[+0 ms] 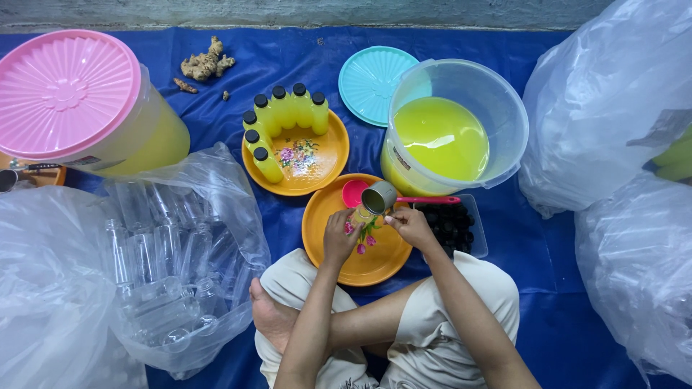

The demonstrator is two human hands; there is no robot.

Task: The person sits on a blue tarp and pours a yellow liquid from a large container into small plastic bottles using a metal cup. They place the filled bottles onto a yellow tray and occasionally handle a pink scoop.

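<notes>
Here, small bottle (358, 216) in left hand's (339, 236) closed grip, right hand (409, 225) apparently gripping metal cup (379, 197) tilted above it.

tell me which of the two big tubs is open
The clear tub on the right, beside the turquoise lid: its top is off and the yellow liquid shows. The tub on the left is closed by a pink lid.
</notes>
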